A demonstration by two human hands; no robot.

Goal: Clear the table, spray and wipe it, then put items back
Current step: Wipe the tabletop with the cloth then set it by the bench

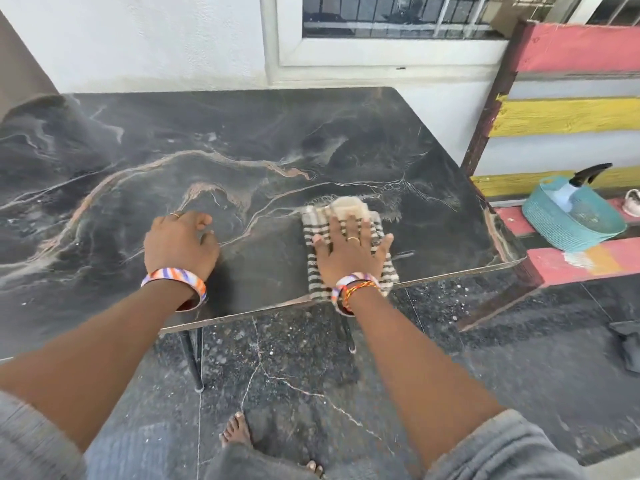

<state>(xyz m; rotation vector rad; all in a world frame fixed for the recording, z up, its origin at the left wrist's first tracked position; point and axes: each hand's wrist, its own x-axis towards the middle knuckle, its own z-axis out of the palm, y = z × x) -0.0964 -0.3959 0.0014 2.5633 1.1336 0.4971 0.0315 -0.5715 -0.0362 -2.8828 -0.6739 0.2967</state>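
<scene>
A dark marble-patterned table (242, 133) fills the middle of the head view, with nothing standing on it. A striped brown-and-white cloth (313, 271) lies flat near the table's front right edge. My right hand (349, 252) presses down on the cloth, palm flat and fingers spread. My left hand (180, 244) rests on the bare tabletop to the left of the cloth, fingers curled down, holding nothing. A spray bottle (575, 185) with a black trigger sits in a teal basket (568, 230) off to the right.
The teal basket stands on a bench painted red and yellow (588, 261) right of the table. A white wall and a barred window (398, 15) lie behind. A dark rag (627, 344) lies on the speckled floor. My bare feet (235, 431) stand below the table edge.
</scene>
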